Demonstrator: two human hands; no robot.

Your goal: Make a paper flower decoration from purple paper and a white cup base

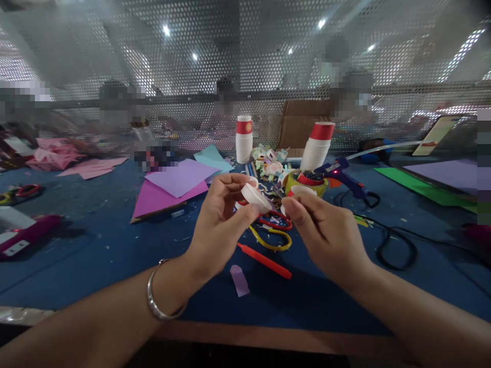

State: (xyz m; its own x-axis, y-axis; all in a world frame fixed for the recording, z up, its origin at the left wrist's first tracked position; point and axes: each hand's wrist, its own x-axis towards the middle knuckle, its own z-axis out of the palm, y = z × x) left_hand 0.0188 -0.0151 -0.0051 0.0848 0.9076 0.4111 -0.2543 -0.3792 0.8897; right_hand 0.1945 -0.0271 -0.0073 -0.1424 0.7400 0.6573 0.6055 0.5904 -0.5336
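My left hand point(222, 225) is closed around a shallow white ring-shaped paper piece point(256, 198), like a cut section of paper cup, tilted between thumb and fingers. Close on its right, my right hand point(326, 230) is pinched, thumb against the curled fingers; what it grips is too small to make out. Beneath the hands lie scissors with red and yellow handles point(282, 246). A red pen point(266, 260) rests in front of them, and a small purple paper tag point(240, 281) lies nearer the table edge.
Two stacks of paper cups point(244, 145) stand at the back among paper scraps point(274, 166). A blue glue gun point(347, 176) leans by a yellow tape roll point(293, 186), its black cable point(395, 260) looping right. Purple sheets point(180, 176) lie left, green paper point(422, 189) right.
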